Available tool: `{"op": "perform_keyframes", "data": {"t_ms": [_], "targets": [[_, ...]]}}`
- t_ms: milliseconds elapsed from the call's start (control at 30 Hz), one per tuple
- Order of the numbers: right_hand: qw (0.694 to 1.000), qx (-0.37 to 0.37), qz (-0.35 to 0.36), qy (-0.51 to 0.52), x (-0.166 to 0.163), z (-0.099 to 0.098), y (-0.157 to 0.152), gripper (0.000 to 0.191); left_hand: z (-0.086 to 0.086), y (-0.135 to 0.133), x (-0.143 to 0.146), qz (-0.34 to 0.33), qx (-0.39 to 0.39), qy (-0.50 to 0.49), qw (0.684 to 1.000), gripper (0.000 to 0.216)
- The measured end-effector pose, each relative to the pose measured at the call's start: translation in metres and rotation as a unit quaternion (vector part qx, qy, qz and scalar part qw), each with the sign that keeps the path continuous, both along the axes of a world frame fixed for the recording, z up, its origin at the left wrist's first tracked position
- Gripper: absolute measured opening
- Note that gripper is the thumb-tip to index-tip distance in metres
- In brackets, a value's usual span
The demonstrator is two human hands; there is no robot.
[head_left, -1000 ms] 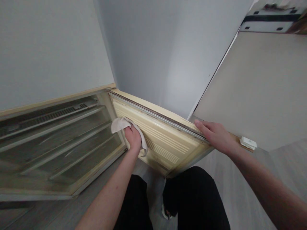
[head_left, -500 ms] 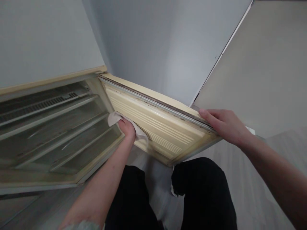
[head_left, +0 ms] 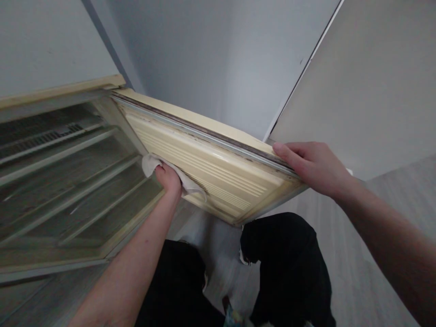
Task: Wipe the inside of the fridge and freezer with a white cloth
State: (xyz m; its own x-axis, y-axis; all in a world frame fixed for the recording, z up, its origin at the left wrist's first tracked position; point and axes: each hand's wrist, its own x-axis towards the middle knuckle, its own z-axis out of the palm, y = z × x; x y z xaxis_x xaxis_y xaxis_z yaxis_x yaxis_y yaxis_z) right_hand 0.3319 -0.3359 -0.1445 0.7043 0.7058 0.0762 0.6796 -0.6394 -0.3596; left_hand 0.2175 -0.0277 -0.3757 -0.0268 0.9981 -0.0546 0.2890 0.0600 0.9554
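Cloth (head_left: 189,184) part-hidden by left hand (head_left: 169,178), shelves (head_left: 61,154) cropped

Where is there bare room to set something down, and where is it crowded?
Bare grey plank floor lies between the right forearm and the black-clad right leg, with a narrower strip between both legs. Crowded: around the ribbed cream door, where the left hand holds a white cloth at its inner face and the right hand grips its upper edge.

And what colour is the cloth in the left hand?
The cloth is plain off-white, showing best in the head view.
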Motion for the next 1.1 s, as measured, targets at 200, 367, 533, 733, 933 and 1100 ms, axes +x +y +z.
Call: {"op": "perform_keyframes", "data": {"t_ms": [200,367,533,733,933,1100], "targets": [[1.000,0.010,0.007,0.000,-0.007,0.000,-0.001,0.076,-0.009,-0.140,0.002,-0.082,0.019,-0.024,0.996,0.045],[1.000,0.003,-0.003,-0.020,0.001,-0.001,-0.001,0.076,-0.016,-0.266,0.011,-0.165,0.016,-0.073,0.983,0.040],[1.000,0.000,-0.005,-0.017,0.006,-0.001,0.002,0.078,-0.007,-0.171,0.012,-0.107,0.023,-0.066,0.992,0.042],[1.000,0.020,-0.002,-0.010,0.004,-0.003,0.002,0.080,0.001,-0.123,0.016,-0.063,0.023,-0.047,0.997,0.047],[1.000,0.013,0.003,-0.015,0.006,-0.003,0.002,0.078,-0.017,-0.286,0.016,-0.152,-0.001,-0.070,0.986,0.046],[1.000,0.017,0.003,-0.019,0.010,-0.003,0.003,0.076,-0.019,-0.261,0.022,-0.142,0.007,-0.066,0.988,0.052]]}}
